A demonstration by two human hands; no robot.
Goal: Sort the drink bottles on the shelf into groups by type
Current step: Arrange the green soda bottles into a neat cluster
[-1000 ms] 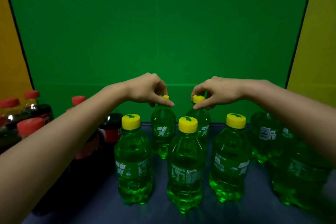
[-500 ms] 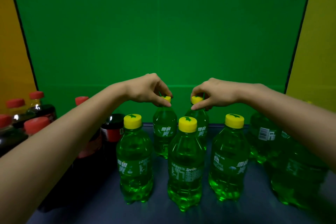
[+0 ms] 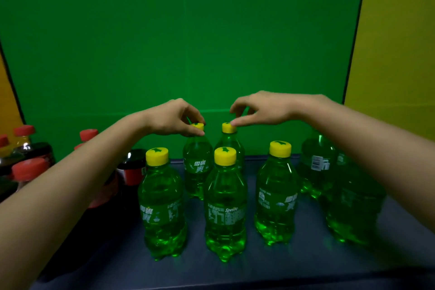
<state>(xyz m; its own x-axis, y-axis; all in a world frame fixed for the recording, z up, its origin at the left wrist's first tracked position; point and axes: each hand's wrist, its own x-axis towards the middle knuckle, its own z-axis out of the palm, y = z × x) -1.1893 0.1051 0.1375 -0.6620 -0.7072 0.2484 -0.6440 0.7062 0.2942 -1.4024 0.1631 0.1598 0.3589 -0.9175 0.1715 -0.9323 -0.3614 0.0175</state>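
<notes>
Sprite bottles point(image 3: 225, 198) stand grouped on the shelf point(image 3: 282, 266), three in front. Behind them, the left hand point(image 3: 174, 117) pinches the rear-left bottle point(image 3: 197, 162) by its cap, and the right hand point(image 3: 261, 108) rests loose fingers point(image 3: 235, 122) on the rear-right bottle point(image 3: 229, 141). Held only at the cap, either could tip into its neighbours.

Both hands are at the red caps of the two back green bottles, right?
No, the head view shows those caps yellow, not red: left hand at the back-left green bottle, right hand at the back-right green bottle.
</notes>
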